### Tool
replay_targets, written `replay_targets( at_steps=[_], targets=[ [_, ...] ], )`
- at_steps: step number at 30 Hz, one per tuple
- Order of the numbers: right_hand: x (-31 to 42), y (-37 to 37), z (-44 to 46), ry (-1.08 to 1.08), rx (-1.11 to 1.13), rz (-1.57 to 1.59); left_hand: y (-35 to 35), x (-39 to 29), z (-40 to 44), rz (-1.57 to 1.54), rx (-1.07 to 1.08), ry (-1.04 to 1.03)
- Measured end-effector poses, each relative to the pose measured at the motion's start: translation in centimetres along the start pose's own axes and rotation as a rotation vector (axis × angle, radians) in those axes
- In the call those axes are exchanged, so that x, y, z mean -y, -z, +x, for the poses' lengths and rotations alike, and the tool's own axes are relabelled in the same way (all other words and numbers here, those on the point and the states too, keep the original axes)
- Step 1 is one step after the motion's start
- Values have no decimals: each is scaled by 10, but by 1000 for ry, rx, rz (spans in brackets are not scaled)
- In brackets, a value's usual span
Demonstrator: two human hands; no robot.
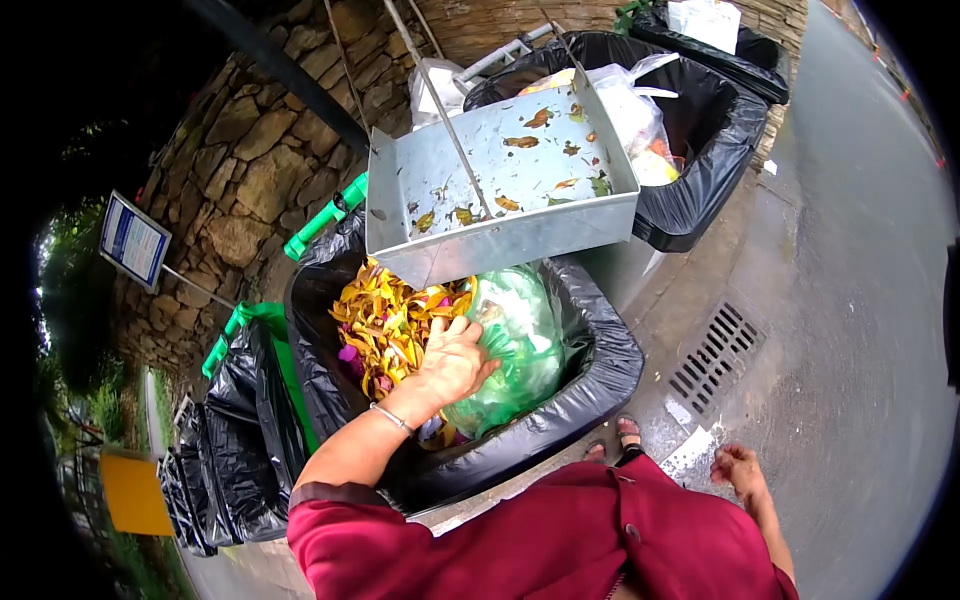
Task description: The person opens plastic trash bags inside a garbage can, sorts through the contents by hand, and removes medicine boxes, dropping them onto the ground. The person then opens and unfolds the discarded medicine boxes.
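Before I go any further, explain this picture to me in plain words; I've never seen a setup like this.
There is no machine here, only a person's two bare hands. The one picture comes from a camera worn on the head, looking forward and down, so the edges look bent.

The left hand reaches into a bin lined with black plastic. It lies where yellow leaves meet a green bag, with no clear grip on anything. The right hand hangs over the pavement, fingers curled; whether it holds something is hard to tell.

Above the bin's far side is a metal dustpan with scattered leaves in it. Another lined bin stands behind.
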State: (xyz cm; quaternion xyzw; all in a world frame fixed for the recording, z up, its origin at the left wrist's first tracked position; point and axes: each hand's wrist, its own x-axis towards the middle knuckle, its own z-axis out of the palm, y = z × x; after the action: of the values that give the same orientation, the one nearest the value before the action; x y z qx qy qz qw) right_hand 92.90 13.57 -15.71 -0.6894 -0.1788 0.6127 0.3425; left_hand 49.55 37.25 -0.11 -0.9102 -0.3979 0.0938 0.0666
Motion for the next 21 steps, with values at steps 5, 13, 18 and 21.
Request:
replay_targets(
  at_steps=[5, 13, 18, 21],
  targets=[
    [38, 18, 38, 97, 29, -36, 14, 2, 6, -21, -40, 81],
    [24, 18, 57, -22, 59, -74, 0, -15, 0, -114, 135, 308],
    [26, 10, 55, -62, 100, -134, -104, 23, -49, 202, 175, 122],
    [23, 17, 59, -31, 105, -85, -133, 60, -103, 536, 64, 60]
  ],
)
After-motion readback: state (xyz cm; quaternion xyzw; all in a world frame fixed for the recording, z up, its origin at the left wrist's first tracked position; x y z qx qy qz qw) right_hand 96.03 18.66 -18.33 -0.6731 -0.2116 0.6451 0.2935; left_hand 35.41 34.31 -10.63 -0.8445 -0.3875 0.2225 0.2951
